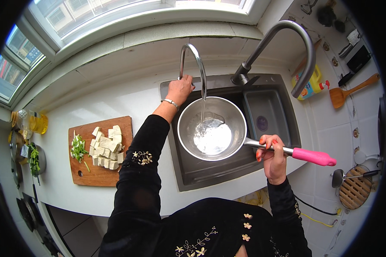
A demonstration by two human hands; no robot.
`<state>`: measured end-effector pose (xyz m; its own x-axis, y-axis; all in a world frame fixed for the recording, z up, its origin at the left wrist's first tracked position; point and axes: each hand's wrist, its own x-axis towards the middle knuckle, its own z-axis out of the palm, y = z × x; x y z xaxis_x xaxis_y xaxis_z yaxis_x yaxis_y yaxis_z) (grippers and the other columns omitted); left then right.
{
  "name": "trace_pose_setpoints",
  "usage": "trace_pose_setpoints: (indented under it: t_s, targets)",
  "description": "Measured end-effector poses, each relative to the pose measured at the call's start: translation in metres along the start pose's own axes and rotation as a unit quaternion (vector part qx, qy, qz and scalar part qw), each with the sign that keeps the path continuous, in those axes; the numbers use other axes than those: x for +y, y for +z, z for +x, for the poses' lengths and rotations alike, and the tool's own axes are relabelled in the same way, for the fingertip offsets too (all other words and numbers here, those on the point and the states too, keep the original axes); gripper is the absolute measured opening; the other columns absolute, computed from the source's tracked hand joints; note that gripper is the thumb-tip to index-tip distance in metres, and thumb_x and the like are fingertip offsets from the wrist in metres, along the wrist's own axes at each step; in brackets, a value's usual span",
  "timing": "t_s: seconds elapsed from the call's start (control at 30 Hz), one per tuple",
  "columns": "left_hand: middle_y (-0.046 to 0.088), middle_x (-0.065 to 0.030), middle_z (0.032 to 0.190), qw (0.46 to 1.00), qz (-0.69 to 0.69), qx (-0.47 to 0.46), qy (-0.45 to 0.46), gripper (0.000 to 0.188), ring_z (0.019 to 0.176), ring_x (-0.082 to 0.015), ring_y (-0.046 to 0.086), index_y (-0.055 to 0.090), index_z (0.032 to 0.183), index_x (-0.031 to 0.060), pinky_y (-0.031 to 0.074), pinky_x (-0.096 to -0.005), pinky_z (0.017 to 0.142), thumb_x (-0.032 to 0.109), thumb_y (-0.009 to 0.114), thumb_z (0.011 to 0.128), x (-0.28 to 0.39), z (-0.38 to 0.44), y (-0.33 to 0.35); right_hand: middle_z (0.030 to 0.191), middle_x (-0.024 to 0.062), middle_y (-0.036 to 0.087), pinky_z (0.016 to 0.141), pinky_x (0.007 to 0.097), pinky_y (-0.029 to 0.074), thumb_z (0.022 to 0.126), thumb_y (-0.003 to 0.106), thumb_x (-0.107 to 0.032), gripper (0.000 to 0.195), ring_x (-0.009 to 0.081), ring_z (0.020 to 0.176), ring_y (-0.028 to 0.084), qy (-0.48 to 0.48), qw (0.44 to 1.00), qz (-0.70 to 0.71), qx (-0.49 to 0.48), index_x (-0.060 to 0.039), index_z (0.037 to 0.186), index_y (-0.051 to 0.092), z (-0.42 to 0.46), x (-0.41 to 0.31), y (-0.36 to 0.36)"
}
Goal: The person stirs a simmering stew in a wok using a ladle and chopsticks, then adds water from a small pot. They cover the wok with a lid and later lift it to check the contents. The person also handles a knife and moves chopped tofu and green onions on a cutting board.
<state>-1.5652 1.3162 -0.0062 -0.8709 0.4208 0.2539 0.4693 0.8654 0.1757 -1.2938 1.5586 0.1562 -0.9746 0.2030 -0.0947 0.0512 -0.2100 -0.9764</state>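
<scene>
My left hand point(180, 89) is closed around the lower part of a slim chrome faucet point(204, 72), and the fingertips are mostly hidden. From its spout a thin stream of water point(203, 112) falls into a large stainless steel ladle point(238, 128). Some water lies in the ladle's bowl, with bright glare on it. My right hand point(274, 160) grips the ladle's metal handle, just inward of its pink end sleeve point(312, 156). The bowl is held over the left basin of a dark grey sink point(212, 180).
A wooden cutting board point(96, 180) on the left bears tofu cubes point(106, 146) and chopped scallions point(78, 148). A grey faucet point(311, 57) arches over the sink's right side. Beyond stand a yellow detergent bottle point(312, 84) and, far left, an oil bottle point(38, 122).
</scene>
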Motion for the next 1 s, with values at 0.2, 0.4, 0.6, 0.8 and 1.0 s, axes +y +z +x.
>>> trace_pose_setpoints:
  t_s: [0.2,0.4,0.6,0.8,1.0]
  targets:
    - [0.065,-0.0087,0.095,1.000,-0.017,-0.003,-0.008,0.036,0.079,-0.0301,0.068,0.057,0.098,0.0074,0.056,-0.0406,0.065,0.035,0.073,0.080,0.002,0.004,-0.001,0.094,0.0127,0.056,0.054,0.0276,0.047,0.095,0.039,-0.021,0.023,0.0163,0.060,0.057,0.005,1.000,0.004,-0.005,-0.0047,0.081,0.046,0.001,0.001,0.000]
    - [0.067,-0.0100,0.090,0.999,-0.021,-0.040,-0.010,0.033,0.079,-0.0308,0.068,0.059,0.093,0.0059,0.055,-0.0407,0.064,0.034,0.073,0.081,0.000,0.010,0.002,0.093,0.0127,0.056,0.054,0.0275,0.047,0.095,0.038,-0.020,0.024,0.0161,0.061,0.058,0.004,1.000,0.008,-0.009,-0.0045,0.080,0.046,0.001,0.000,0.000]
    - [0.067,-0.0159,0.078,0.998,-0.056,-0.020,0.013,0.027,0.076,-0.0376,0.066,0.055,0.099,0.0098,0.052,-0.0472,0.060,0.035,0.058,0.092,-0.008,0.012,0.010,0.093,0.0124,0.055,0.055,0.0276,0.047,0.095,0.038,-0.020,0.024,0.0164,0.062,0.058,0.008,1.000,0.005,-0.010,-0.0045,0.079,0.046,-0.001,-0.005,0.001]
    - [0.067,-0.0178,0.076,0.994,-0.092,0.014,-0.051,0.021,0.074,-0.0389,0.066,0.053,0.107,0.0129,0.052,-0.0475,0.060,0.030,0.052,0.095,-0.006,0.019,0.020,0.092,0.0121,0.055,0.055,0.0282,0.046,0.095,0.038,-0.020,0.023,0.0168,0.061,0.057,0.003,1.000,-0.008,-0.013,-0.0047,0.079,0.046,-0.005,-0.008,0.002]
    - [0.070,-0.0140,0.074,0.993,-0.025,-0.006,-0.117,0.015,0.071,-0.0330,0.070,0.049,0.106,0.0095,0.055,-0.0453,0.058,0.010,0.050,0.092,0.007,0.031,0.026,0.090,0.0129,0.054,0.053,0.0289,0.045,0.094,0.040,-0.020,0.022,0.0191,0.059,0.054,-0.007,1.000,-0.009,-0.006,-0.0046,0.080,0.045,-0.018,-0.012,-0.004]
